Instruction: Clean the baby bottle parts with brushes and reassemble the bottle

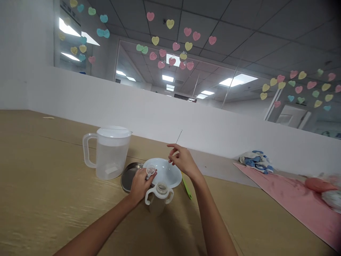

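My left hand (140, 184) is closed around a small clear round part (151, 170), held over the left rim of a white bowl (173, 176). Above the bowl's right side, my right hand (181, 159) pinches a thin wire-like stick (179, 136) that points up, its lower end reaching toward the bowl. A bottle with two white handles (157, 203) stands upright in front of the bowl, its mouth uncovered. Left of the bowl lies a round metal dish (129, 177), partly hidden by my left hand.
A lidded translucent pitcher (112, 154) stands at the left. A green utensil (187, 187) lies right of the bowl. Farther right are a pink mat (287, 199), a blue-and-white cloth (256, 160) and a reddish bundle (319, 185). A white wall (160, 117) rises behind the table.
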The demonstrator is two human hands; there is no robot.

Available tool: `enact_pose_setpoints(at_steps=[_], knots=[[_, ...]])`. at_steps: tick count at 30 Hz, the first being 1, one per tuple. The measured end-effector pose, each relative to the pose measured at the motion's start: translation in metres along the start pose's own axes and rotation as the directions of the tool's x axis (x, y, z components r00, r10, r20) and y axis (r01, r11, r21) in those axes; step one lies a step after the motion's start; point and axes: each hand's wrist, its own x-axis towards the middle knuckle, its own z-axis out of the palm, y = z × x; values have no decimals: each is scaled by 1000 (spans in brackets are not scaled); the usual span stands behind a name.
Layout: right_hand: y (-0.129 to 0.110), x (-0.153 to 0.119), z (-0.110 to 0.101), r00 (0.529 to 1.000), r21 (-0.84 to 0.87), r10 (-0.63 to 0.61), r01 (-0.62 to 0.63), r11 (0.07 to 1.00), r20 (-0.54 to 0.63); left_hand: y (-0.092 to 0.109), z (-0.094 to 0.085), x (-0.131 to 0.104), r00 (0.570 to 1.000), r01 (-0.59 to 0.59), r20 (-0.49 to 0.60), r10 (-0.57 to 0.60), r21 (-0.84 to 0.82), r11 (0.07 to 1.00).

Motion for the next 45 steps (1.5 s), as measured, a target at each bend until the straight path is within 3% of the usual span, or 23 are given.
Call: enact_pose_setpoints(at_steps=[6, 15, 25, 45], knots=[[-13, -4, 7, 998, -41, -58, 59, 997, 15, -4, 1, 0, 991, -83, 119, 67, 136, 987], [-8, -4, 18, 989, -148, -124, 136, 980, 84, -1, 1, 1, 983, -104, 169, 75, 169, 980], [-10, -6, 24, 988, -276, -132, 148, 950, 76, -4, 3, 0, 982, -139, 151, 109, 205, 969], [-9, -8, 23, 986, -309, -148, 164, 937, 76, -3, 3, 0, 979, -154, 156, 128, 166, 974]])
